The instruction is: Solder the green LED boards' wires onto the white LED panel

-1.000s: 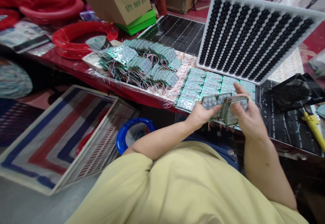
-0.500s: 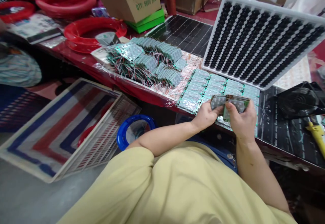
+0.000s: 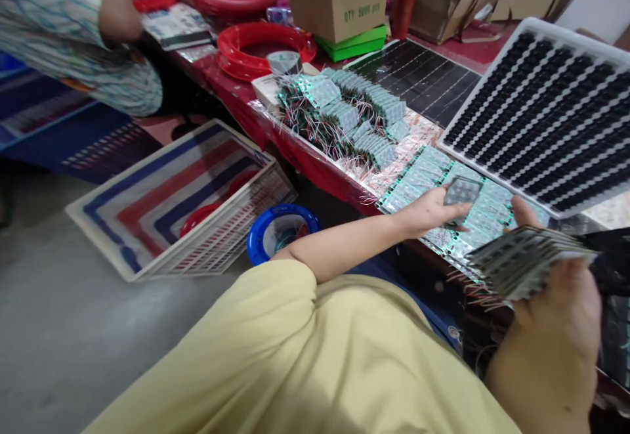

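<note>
A fanned board stack (image 3: 524,260), gripped in the right hand (image 3: 566,289), is near the bench's (image 3: 485,54) near edge; the left hand (image 3: 429,213) pinches one board (image 3: 463,192) by the board rows (image 3: 416,178). Loosened fingers could spill the stack.

The board (image 3: 462,199), a grey, rounded-cornered rectangle with pale round dots in rows, is tilted in the left hand (image 3: 426,214), over the flat rows of pale green boards. To its right and nearer, the stack (image 3: 524,260) of similar thin boards is slanted and fanned in the right hand (image 3: 561,289), its dark edges layered, its details blurred; thin wires show by its near left edge.
</note>
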Demonstrator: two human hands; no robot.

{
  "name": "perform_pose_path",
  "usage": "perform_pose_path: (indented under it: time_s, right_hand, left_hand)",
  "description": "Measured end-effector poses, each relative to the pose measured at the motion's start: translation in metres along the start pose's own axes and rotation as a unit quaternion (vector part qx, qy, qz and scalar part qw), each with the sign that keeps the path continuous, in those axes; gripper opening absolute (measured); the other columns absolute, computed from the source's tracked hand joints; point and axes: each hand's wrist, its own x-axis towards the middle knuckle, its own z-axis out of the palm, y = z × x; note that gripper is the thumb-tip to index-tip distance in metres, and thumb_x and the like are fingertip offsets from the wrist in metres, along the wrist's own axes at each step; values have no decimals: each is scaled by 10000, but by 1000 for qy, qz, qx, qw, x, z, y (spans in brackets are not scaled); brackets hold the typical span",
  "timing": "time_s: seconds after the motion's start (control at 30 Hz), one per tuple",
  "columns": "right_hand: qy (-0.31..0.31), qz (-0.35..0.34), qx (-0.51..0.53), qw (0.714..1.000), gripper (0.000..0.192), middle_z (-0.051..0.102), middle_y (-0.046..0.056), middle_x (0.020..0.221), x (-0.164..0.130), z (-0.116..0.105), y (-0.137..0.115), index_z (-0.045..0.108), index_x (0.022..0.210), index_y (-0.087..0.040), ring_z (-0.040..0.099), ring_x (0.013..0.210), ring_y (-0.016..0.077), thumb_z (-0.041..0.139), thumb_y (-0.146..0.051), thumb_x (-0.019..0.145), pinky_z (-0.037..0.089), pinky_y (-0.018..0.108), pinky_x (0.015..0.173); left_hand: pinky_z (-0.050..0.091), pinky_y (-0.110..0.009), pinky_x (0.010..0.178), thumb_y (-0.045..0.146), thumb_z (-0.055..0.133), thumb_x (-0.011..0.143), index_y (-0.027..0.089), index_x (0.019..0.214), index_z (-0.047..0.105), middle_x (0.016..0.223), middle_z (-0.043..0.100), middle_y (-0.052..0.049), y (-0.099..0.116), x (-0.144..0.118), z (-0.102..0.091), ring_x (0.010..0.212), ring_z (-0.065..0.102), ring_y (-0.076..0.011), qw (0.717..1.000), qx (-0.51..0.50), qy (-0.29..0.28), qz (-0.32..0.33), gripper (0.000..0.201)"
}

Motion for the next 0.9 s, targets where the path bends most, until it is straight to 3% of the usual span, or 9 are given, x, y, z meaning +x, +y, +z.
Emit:
perform_pose_path:
  time_s: [0.1,0.23,0.3,0.4,0.5,0.57,0.67,0.77,0.9]
  right_hand:
    - [-7,28,44,999,722,541,85,1378,-2,13,7,540,1362,-266,544,1250,304,638,-674,775,515,496,988]
    - [-3,35,75,997,710,642,110,1187,8,24,19,586,1285,-207,609,1140,306,642,-681,759,541,504,918]
    - [20,33,52,998,686,650,105,1151,11,28,21,602,1223,-195,639,1059,285,695,-658,725,554,476,883]
    - [41,16,43,998,665,592,77,1288,13,38,21,545,1233,-248,636,1049,235,731,-628,720,545,429,896]
    - [-9,15,82,996,710,444,43,1469,14,50,22,479,1296,-331,582,1177,231,708,-685,725,497,436,989]
    - [-53,24,120,991,749,395,38,1504,17,55,23,495,1301,-353,517,1272,255,591,-817,722,447,475,1053]
    - [-86,18,142,986,761,394,15,1500,23,51,24,528,1287,-397,411,1370,271,446,-902,723,327,541,1137]
    - [-71,12,92,993,535,393,-12,1499,24,37,28,547,1254,-417,386,1386,241,674,-637,784,230,541,1181]
    - [-41,18,77,996,398,467,17,1444,18,25,33,606,1149,-341,456,1324,225,749,-439,791,263,535,1168]
  left_hand:
    - [513,-282,785,471,911,471,167,831,634,764,660,-10,0,-3,8,732,583,-121,999,-18,-29,-28,547]
    - [499,-271,716,617,860,488,208,1094,600,893,695,-36,2,-9,6,748,629,-146,994,-42,-19,-96,776]
    - [505,-281,743,661,823,522,224,1202,565,989,693,-61,4,-15,1,832,655,-175,997,-13,-23,-72,849]
    - [508,-338,907,602,834,563,207,1287,542,1166,661,-112,3,-24,-5,1078,635,-250,995,89,-51,9,875]
    - [486,-393,999,502,864,566,204,1378,486,1222,645,-123,5,-29,-9,1138,616,-280,983,171,-19,69,944]
    - [483,-425,1009,425,890,536,192,1361,522,1188,663,-123,19,-28,-16,1103,634,-298,977,194,15,90,932]
    - [477,-447,1001,270,920,450,147,1232,640,1066,697,-122,65,-21,-37,1031,662,-331,966,228,62,104,839]
    - [386,-439,1088,157,891,444,152,1254,632,1033,694,-100,120,-6,-69,1107,626,-349,909,357,165,139,851]
    - [169,-544,1183,168,834,499,117,1371,531,1184,658,-157,154,23,-117,1309,457,-445,757,586,273,91,925]
